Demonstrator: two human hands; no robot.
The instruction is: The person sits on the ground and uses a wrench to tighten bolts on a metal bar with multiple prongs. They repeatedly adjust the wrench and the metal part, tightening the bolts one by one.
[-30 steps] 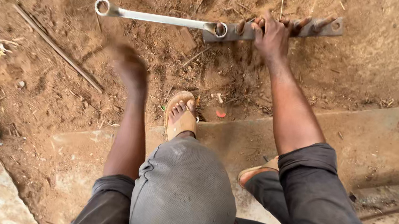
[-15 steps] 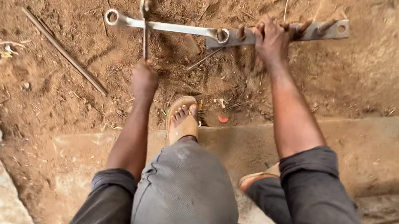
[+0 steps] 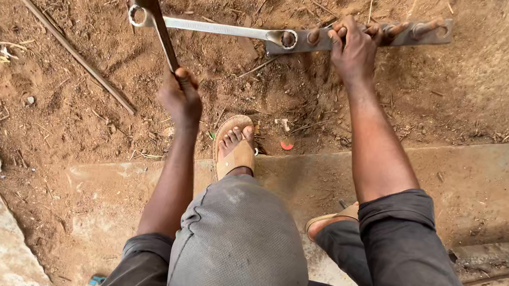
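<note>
Since a moment ago the left hand (image 3: 181,96) has closed on a dark spanner (image 3: 154,9) and raised it toward upper left, while the right hand (image 3: 352,49) still grips the metal bar (image 3: 375,37) beside the long ring spanner (image 3: 217,27).

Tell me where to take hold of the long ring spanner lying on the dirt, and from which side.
Grip the ring spanner on its bare straight shaft, left of the middle. Its right ring sits over a bolt on the metal bar pinned by the right hand, while its left ring lies under the wrench raised in the left hand. Come from above on the near side; the flat shaft lies level on the soil.
</note>
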